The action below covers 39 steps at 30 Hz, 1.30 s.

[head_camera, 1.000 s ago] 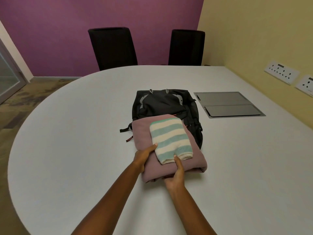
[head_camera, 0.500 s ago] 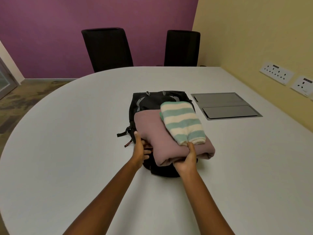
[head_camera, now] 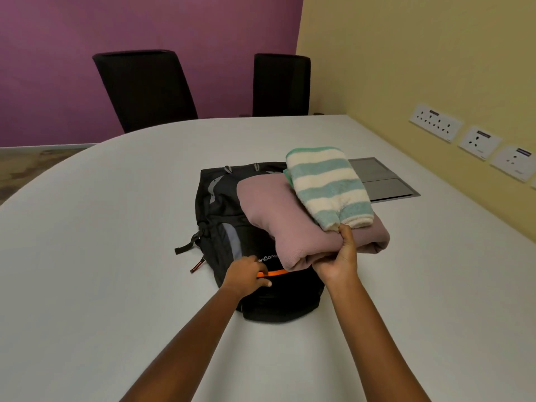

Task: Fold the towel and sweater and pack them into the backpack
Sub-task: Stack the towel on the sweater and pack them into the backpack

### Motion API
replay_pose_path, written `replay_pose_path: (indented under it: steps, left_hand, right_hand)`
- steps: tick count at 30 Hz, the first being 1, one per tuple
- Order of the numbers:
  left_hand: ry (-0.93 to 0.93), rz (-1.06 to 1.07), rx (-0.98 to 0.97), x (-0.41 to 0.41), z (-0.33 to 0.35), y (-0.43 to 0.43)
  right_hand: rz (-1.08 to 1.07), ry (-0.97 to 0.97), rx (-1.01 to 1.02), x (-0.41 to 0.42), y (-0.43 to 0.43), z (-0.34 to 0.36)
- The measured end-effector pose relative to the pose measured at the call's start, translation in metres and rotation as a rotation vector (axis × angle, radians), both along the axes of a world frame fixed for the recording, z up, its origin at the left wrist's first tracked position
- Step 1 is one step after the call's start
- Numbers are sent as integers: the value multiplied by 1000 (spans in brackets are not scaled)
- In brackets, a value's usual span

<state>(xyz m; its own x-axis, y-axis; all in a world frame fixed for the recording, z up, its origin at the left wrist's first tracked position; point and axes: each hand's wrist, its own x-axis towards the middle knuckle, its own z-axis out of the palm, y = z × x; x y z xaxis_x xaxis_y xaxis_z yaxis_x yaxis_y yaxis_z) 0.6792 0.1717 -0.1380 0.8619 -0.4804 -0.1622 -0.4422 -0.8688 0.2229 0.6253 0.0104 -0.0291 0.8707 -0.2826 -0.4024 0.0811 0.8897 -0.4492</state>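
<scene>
Folded stack raised above backpack (head_camera: 232,227), frame centre.
Right hand (head_camera: 338,261) grips sweater (head_camera: 290,227) and towel (head_camera: 324,184); left hand (head_camera: 245,275) pinches orange pull tab (head_camera: 274,273).

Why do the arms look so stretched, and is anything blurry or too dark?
Head view: the wide-angle lens stretches the forearms near the frame's bottom; light is soft and even, without glare; the towel and sweater look sharp; the black backpack loses detail in shadow.
</scene>
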Motion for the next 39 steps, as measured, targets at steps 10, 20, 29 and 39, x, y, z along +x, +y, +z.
replay_pose_path:
  steps: [10, 20, 29, 39]
  left_hand:
    - [12, -142, 34, 3, -9, -19]
    - [334, -18, -470, 0, -19, -35]
    - [527, 393, -1006, 5, -6, -30]
    - [271, 608, -1171, 62, 70, -33]
  right_hand:
    - [-88, 22, 9, -7, -27, -10]
    - [-119, -58, 13, -12, -39, -6]
    - [-127, -29, -15, -22, -61, 8]
    - [-121, -154, 25, -40, -58, 9]
